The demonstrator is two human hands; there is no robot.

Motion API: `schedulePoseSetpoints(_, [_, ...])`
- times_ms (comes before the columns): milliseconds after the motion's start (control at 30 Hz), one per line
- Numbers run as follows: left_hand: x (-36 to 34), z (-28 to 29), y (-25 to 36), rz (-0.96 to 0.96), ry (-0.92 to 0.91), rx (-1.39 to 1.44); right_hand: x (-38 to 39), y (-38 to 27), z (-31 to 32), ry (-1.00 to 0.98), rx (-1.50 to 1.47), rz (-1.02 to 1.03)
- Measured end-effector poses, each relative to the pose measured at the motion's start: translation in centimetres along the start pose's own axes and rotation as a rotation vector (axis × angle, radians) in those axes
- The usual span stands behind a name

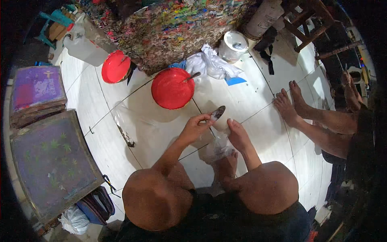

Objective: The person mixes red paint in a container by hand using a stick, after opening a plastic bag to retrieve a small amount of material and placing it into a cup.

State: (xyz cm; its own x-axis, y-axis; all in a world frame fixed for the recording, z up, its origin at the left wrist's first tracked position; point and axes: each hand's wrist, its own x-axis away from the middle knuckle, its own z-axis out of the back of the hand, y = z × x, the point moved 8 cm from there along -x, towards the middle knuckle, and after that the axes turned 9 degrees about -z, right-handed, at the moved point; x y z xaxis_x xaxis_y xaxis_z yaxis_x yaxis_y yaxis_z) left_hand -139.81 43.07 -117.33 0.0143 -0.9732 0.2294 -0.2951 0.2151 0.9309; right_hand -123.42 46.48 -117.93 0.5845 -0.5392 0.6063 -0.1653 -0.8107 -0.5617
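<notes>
My left hand (197,126) has its fingers closed on a dark oval object (219,112), like a spoon's bowl. My right hand (237,133) is closed on a pale object (221,122) just beside it, which I cannot make out clearly. Beneath my hands, near my bare foot, lies crumpled clear plastic (217,147). Beyond them stands a red round basin (169,90) with a metal utensil on its rim. A smaller red basin (111,69) sits farther back to the left.
Framed screens (52,155) are at left, beside plastic jugs (86,52). A paint-crusted block (157,32), white cloths (211,64), a bucket (233,49) and a wooden stool (306,28) are behind. Another person's bare feet (288,107) rest on the tiled floor (121,151) at right.
</notes>
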Motion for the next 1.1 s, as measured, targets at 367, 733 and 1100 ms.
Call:
schedulePoseSetpoints(367, [-0.9, 2.5, 4.7, -0.312, 0.211, 0.086, 0.6, -0.6, -1.1, 0.033, 0.011, 0.043])
schedulePoseSetpoints(733, [-0.5, 0.0, 0.9, -0.002, 0.049, 0.435, 0.9, 2.3, 0.7, -0.048, 0.074, -0.082])
schedulePoseSetpoints(1100, [1.1, -0.4, 1.6, 0.014, 0.091, 0.044, -0.8, 3.7, 2.6, -0.100, -0.055, -0.086])
